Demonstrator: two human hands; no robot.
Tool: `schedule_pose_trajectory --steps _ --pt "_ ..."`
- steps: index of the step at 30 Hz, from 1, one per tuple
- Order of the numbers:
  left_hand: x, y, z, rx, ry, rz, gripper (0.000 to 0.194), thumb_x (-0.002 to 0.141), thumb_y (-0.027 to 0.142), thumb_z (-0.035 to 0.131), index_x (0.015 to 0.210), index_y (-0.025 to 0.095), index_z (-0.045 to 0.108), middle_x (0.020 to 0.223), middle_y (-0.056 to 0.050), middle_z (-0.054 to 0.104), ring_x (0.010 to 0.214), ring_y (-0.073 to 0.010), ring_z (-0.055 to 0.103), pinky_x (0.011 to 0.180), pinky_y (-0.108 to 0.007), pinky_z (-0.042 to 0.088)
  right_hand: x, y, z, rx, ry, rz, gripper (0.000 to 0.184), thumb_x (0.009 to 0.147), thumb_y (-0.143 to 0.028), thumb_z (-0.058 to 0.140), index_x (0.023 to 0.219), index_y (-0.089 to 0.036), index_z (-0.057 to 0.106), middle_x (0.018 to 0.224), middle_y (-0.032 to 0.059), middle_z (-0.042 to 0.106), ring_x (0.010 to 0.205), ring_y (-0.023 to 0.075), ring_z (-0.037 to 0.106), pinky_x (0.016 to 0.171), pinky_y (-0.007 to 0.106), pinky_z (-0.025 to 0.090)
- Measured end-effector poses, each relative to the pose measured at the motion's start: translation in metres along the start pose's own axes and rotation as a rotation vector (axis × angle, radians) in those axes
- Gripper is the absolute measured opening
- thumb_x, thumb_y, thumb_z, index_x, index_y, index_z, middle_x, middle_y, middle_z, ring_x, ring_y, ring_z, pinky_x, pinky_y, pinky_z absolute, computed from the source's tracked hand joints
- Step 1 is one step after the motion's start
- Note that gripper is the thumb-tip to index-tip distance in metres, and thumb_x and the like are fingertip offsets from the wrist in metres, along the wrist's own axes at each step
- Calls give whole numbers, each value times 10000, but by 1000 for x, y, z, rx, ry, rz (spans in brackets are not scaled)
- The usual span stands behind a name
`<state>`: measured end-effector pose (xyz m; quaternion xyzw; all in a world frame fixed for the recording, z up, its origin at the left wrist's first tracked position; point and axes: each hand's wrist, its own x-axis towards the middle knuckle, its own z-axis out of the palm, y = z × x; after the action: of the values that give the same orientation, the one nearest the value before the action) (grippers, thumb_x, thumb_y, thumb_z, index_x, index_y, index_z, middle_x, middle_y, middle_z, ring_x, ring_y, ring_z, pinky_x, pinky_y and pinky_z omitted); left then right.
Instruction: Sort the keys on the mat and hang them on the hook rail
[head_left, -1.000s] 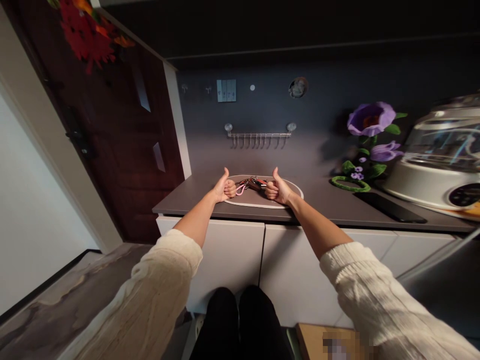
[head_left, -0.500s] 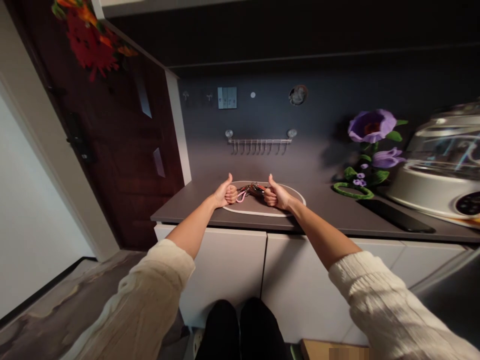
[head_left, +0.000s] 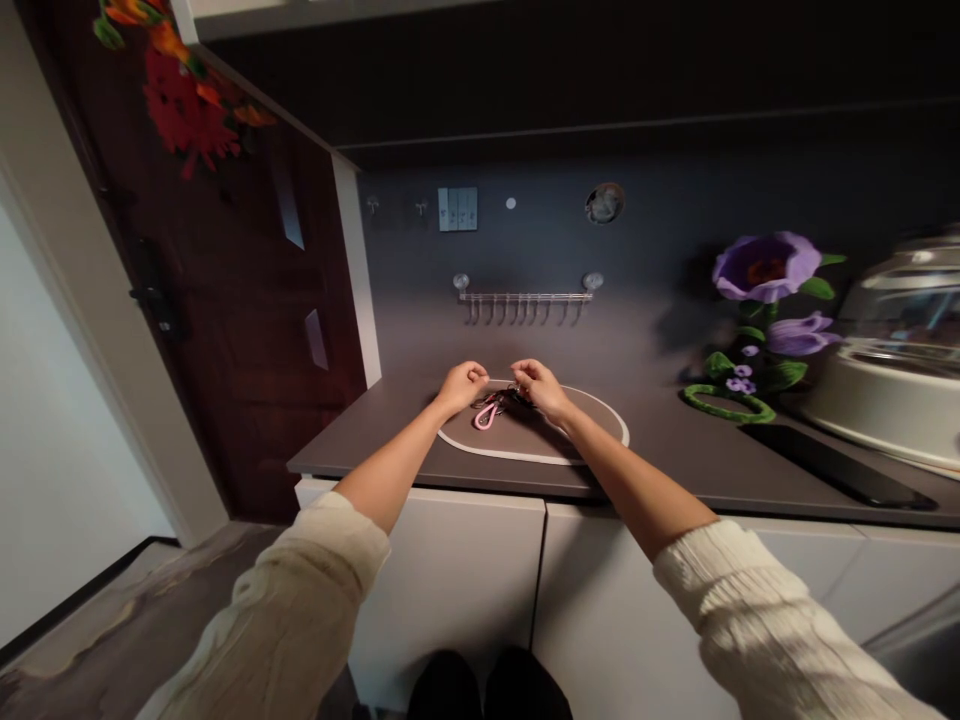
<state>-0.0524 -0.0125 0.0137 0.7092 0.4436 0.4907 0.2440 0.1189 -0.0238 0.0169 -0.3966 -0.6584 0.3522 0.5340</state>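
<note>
Your left hand (head_left: 461, 386) curls loosely by the left end of the oval mat (head_left: 536, 436), your right hand (head_left: 541, 388) above its middle; I cannot tell if either pinches anything. The pink-looped bundle (head_left: 487, 414) lies on its left half.

Dim light casts shadow beside the purple flower (head_left: 772, 285); edges look stretched.

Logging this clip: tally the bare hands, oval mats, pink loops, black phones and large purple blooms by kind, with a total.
Bare hands, left and right: 2
Oval mat: 1
Pink loop: 1
Black phone: 1
Large purple blooms: 2
Total: 7
</note>
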Motion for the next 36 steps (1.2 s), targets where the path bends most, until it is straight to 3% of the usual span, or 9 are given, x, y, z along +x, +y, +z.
schedule_pose_trajectory --steps 4,8,15,19,24,30,36 --pt "13 -7 9 255 27 82 94 716 202 530 743 149 604 591 20 519 557 -89 434 589 -220 357 19 14 1 -179 168 -64 188 724 -252 476 902 -194 500 699 -29 501 560 78 449 534 205 389" --pt "24 -13 21 357 6 154 144 729 223 533 771 148 648 736 -44 612 675 -128 507 693 -255 394 25 26 -4 -312 255 -101 207 747 -242 449 937 -189 511 782 11 543 652 109 492 614 239 421" --pt "25 -26 33 431 -129 215 248 725 370 547 745 172 697 757 -71 634 714 -171 543 691 -265 396 23 40 -11 -506 195 -52 156 748 -193 464 885 -180 539 832 40 593 754 129 535 750 281 423" --pt "25 -31 32 406 -172 186 232 735 330 531 718 175 703 719 -57 647 688 -168 546 655 -253 388 26 43 -11 -506 190 -56 130 728 -175 476 835 -187 548 740 20 583 720 129 533 746 280 422" --pt "27 -35 31 457 -148 220 239 758 276 492 685 169 693 739 -64 640 726 -172 538 701 -263 388 26 45 -11 -484 203 -58 94 717 -169 498 788 -193 554 709 17 583 689 126 528 731 270 411" --pt "25 -32 24 519 -64 179 270 808 257 414 775 156 662 803 -76 599 796 -173 517 763 -279 379 24 38 -9 -552 182 -29 103 734 -158 487 805 -180 557 763 35 600 708 129 532 753 278 405" --pt "24 -21 19 278 32 86 237 805 281 442 701 147 607 751 -40 582 740 -147 502 711 -255 370 20 29 -5 -608 148 -31 112 748 -163 490 822 -170 574 819 58 615 750 139 540 766 281 402"
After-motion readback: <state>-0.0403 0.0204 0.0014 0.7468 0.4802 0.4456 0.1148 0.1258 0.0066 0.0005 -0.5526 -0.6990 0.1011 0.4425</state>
